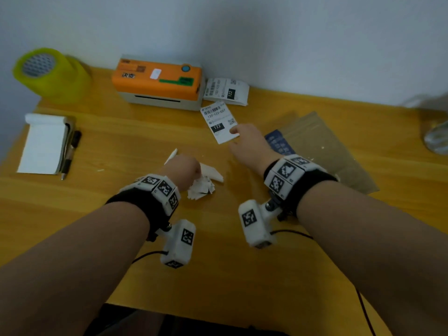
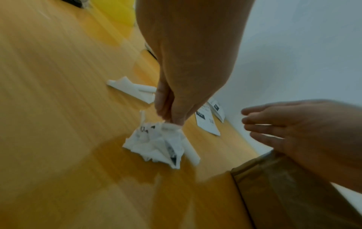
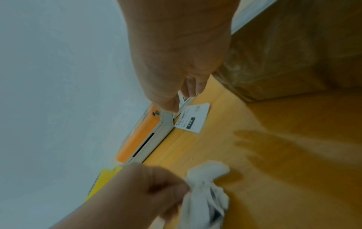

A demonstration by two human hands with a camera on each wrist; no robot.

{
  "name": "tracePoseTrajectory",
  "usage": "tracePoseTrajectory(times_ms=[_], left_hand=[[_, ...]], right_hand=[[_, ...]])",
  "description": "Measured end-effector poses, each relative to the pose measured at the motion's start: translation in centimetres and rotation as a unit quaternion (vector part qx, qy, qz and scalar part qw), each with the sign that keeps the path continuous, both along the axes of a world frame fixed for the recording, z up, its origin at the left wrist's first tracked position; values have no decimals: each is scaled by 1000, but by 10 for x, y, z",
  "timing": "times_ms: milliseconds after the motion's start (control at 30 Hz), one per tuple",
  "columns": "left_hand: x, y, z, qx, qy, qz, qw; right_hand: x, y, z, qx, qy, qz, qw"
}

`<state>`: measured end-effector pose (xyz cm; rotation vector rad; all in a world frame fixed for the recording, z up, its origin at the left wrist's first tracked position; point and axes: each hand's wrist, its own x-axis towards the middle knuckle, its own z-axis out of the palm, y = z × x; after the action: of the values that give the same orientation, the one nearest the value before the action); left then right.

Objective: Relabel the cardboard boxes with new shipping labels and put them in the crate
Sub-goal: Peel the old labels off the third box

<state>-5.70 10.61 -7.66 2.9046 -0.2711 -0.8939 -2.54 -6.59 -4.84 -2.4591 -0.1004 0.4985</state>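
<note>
My left hand [image 1: 188, 169] pinches a crumpled, torn old label [image 1: 201, 187] just above the wooden table; the wad [image 2: 156, 144] hangs from its fingertips. My right hand [image 1: 238, 134] reaches forward with straight, spread fingers [image 2: 254, 115] over the near corner of a fresh shipping label [image 1: 217, 122] marked 122, which lies flat on the table [image 3: 192, 118]. A brown cardboard box [image 1: 322, 149] with a blue printed patch lies to the right of that hand. No crate is in view.
An orange label printer [image 1: 157, 81] stands at the back by the wall, with more printed labels [image 1: 228, 90] beside it. A yellow-green tape roll [image 1: 48, 73], a notepad [image 1: 43, 144] and a pen [image 1: 70, 154] are at left. White paper strips [image 2: 133, 88] lie near my left hand.
</note>
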Motion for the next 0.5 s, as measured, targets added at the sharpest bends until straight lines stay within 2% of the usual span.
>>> tracePoseTrajectory(times_ms=[67, 200, 333, 500], left_hand=[[-2, 4, 8, -36, -6, 14, 999], [7, 15, 20, -160, -26, 113, 980], [31, 20, 18, -173, -64, 129, 974], [63, 24, 1, -219, -88, 190, 953]], right_hand=[[18, 6, -3, -31, 19, -7, 999], [45, 15, -20, -81, 51, -20, 995], [65, 21, -44, -105, 92, -83, 987], [84, 27, -64, -127, 61, -133, 981]])
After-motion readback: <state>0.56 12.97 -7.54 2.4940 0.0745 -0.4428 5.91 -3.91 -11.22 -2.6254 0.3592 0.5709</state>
